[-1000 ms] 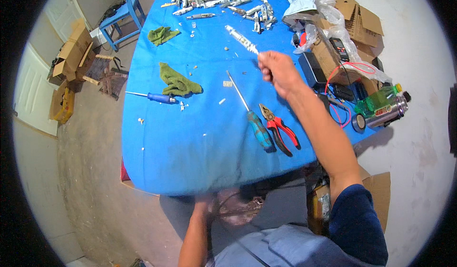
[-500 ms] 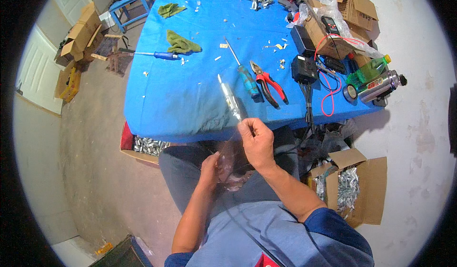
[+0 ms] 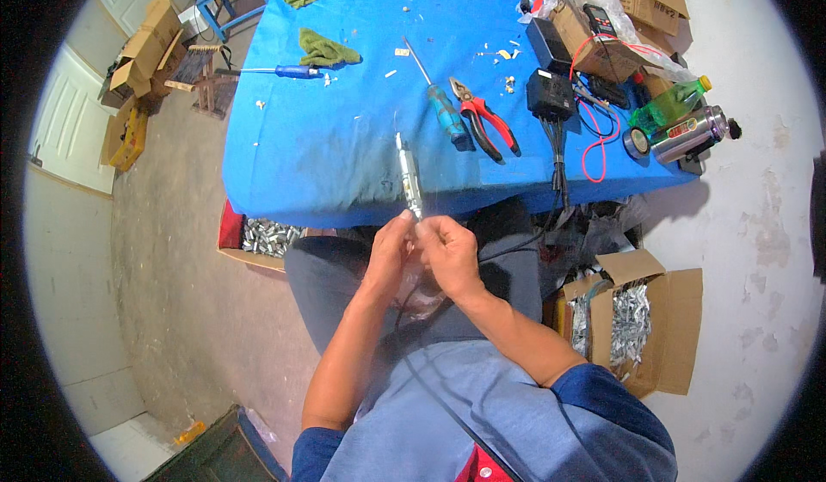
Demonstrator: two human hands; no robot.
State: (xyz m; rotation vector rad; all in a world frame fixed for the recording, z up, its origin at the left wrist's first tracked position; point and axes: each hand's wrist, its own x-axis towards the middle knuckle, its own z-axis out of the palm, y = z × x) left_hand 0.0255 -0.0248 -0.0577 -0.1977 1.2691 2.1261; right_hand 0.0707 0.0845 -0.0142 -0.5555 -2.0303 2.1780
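Over my lap, at the table's near edge, my left hand (image 3: 391,248) and my right hand (image 3: 449,254) meet with fingers pinched together. Between them they grip the lower end of a slim silver tube-shaped piece (image 3: 408,177) with a narrow pointed tip, which points up and away from me. Clear plastic film (image 3: 419,297) shows below the hands, over my legs. Beyond the piece, on the blue cloth, lie a screwdriver with a teal handle (image 3: 446,114) and red-and-black pliers (image 3: 483,121). The fingertips hide the piece's lower end.
A blue-handled screwdriver (image 3: 297,72) and green rags (image 3: 327,48) lie on the blue-covered table (image 3: 284,155). At right are a black adapter (image 3: 549,93), cables, a green bottle (image 3: 673,108) and a steel flask (image 3: 688,134). Boxes of silver parts (image 3: 632,323) (image 3: 268,235) flank my legs.
My left hand has come up from my lap to join the right at the silver piece's lower end. My right hand and the piece have shifted slightly left. The view has tilted down a little.
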